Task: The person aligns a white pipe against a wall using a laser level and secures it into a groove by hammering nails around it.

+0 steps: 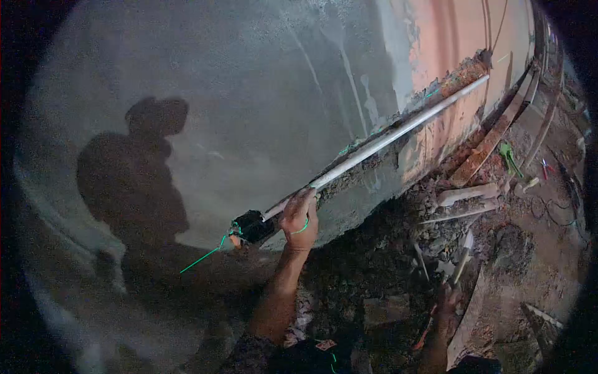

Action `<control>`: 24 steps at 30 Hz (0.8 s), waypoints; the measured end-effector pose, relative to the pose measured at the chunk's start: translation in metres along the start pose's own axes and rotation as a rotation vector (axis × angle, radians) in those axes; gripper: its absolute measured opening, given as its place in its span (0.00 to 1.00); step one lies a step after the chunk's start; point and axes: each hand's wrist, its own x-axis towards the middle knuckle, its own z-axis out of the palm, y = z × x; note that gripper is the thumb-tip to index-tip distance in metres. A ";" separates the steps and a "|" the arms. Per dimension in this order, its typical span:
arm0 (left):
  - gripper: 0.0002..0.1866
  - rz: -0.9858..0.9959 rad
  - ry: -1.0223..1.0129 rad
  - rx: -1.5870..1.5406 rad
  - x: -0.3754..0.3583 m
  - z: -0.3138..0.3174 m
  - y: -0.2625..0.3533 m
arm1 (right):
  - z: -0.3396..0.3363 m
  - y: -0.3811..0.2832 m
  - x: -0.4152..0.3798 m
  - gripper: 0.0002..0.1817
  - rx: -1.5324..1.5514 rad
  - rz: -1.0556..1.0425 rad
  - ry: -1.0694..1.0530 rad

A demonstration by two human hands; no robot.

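Note:
My left hand [300, 219] is closed around the lower part of a long white pipe [386, 140]. The pipe runs diagonally along a rough groove [458, 80] cut in the grey wall [261, 81]. Its lower end meets a black box [250, 225] set in the wall, just beyond my fingers. Lower right, in dim light, my right hand [447, 304] is closed at the tan handle of a narrow knife-like tool [463, 257], its pale tip pointing up. A green light line crosses my left wrist and the wall by the box.
Rubble and dirt [367, 280] lie along the wall's foot. At the right are a wooden plank [498, 137], broken pale pieces [468, 194], a bright green tool [511, 159], red-handled pliers [545, 168] and a dark cable [551, 212]. A head-and-shoulders shadow falls on the wall.

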 end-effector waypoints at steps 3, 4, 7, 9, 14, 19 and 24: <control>0.13 -0.036 -0.031 -0.028 0.002 -0.002 0.001 | 0.043 -0.058 -0.020 0.12 0.533 0.035 -0.139; 0.13 -0.016 -0.035 -0.039 0.002 -0.002 0.001 | 0.047 -0.114 -0.044 0.12 0.675 0.056 -0.213; 0.13 -0.031 -0.033 -0.070 0.002 -0.004 0.002 | 0.141 -0.062 -0.064 0.19 0.503 -0.440 -0.372; 0.12 -0.062 -0.025 -0.096 0.001 -0.003 0.001 | 0.174 -0.092 -0.102 0.21 0.419 -0.519 -0.454; 0.13 -0.011 -0.050 0.014 0.000 0.002 -0.006 | 0.172 -0.229 -0.115 0.15 0.516 -0.471 -0.792; 0.13 -0.060 -0.061 -0.046 0.001 -0.001 -0.003 | 0.208 -0.242 -0.114 0.09 0.693 -0.368 -0.804; 0.11 -0.046 -0.046 -0.082 0.005 -0.003 -0.001 | 0.235 -0.213 -0.118 0.16 0.406 -0.532 -0.691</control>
